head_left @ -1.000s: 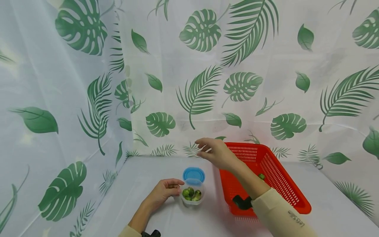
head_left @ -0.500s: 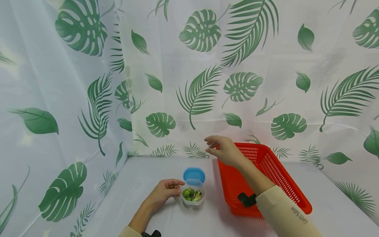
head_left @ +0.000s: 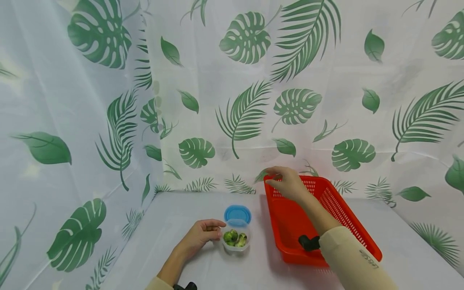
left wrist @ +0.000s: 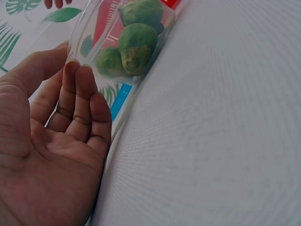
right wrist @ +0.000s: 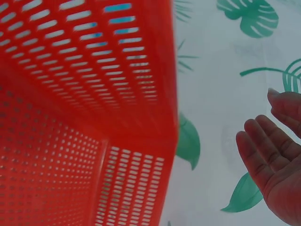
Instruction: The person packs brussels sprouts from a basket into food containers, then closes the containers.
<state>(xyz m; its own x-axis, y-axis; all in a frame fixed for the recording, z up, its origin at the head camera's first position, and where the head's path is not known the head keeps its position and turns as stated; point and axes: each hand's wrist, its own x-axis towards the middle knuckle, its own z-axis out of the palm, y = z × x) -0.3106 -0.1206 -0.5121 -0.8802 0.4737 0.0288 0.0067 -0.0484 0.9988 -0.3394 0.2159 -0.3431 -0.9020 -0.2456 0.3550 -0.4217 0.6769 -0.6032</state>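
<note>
My left hand [head_left: 198, 237] is at the left side of a small clear plastic container [head_left: 235, 247], its fingertips touching the wall. In the left wrist view, the left hand's fingers [left wrist: 84, 87] are loosely bent, with the palm free. Several Brussels sprouts [head_left: 232, 236] lie inside the container, and its blue lid [head_left: 237, 215] stands flipped back behind it. My right hand [head_left: 288, 183] hovers over the far left corner of a red plastic basket [head_left: 270, 209]. Seen in the right wrist view, the right hand [right wrist: 280, 162] has relaxed fingers and holds nothing.
The basket stands right of the container on a white tabletop [head_left: 174, 213]. My right forearm crosses above it and hides part of its inside. A leaf-patterned white curtain [head_left: 217, 121] hangs behind and at the left.
My right hand has moved rightward, from beyond the container toward the basket's far left corner. The left hand and the container keep their place. The sprout seen earlier in the basket is now out of sight.
</note>
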